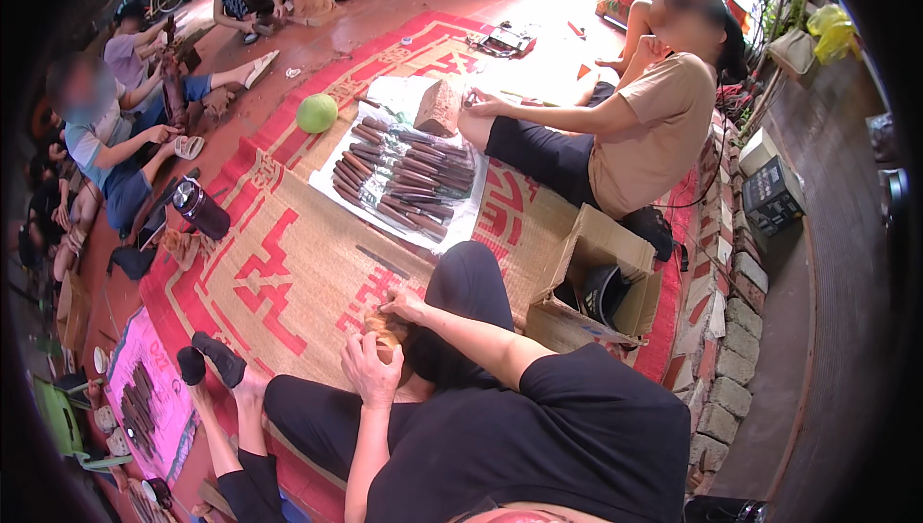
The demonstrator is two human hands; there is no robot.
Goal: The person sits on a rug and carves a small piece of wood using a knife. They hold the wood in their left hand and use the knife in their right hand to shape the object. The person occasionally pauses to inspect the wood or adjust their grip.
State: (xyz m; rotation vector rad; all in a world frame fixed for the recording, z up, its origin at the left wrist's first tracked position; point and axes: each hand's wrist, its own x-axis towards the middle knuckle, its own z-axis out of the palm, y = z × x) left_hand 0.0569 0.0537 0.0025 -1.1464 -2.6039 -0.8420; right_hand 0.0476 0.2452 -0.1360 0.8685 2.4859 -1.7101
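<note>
Low in front of my body, a small brown piece of carved-looking wood [386,332] sits between my two hands beside my bent right knee. My left hand [371,369] is closed around its near side, thumb and fingers bent. At its far upper edge is my right hand [405,305], fingers curled in a grip; what lies inside them is too small and covered to make out. Just beyond on the woven mat [231,263] rests a thin dark strip-like tool [381,260]. Further off, several wooden-handled carving tools [404,174] lie in rows on a white sheet [465,223].
An open cardboard box [596,283] stands to my right. Ahead are a reddish-brown block [439,108], a green round fruit [316,113] and a seated person [644,129]. Left are a dark flask [200,209], a stranger's feet [219,360] and other people working.
</note>
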